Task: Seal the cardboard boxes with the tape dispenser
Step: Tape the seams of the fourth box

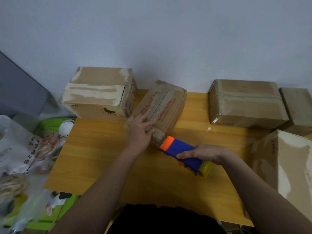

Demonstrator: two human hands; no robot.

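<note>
The person stands at a yellow wooden desk (104,157) set against a pale wall (152,31). In the middle of the desk lies a cardboard box with red print (164,105), turned at an angle, its top seam already covered with clear tape. The left hand (140,130) rests on the near corner of this box, fingers fairly straight and spread over the top and the edge, pressing rather than clasping. The right hand (207,153) has its grip closed round the tape dispenser (184,155), a blue body with an orange front end and a yellow roll at the back. The dispenser is held just above the desk, its orange end touching or almost touching the near end of the printed box; which of the two cannot be told.

A larger taped box (99,92) stands at the back left corner, just beside the printed one. Another taped box (244,103) sits at the back right, with a further box (298,105) beside it at the edge of view, and a big box (290,169) stands at the near right.

Left of the desk lie plastic bags (22,149), a white round object (66,128) and something bright green (49,124) beneath them
</note>
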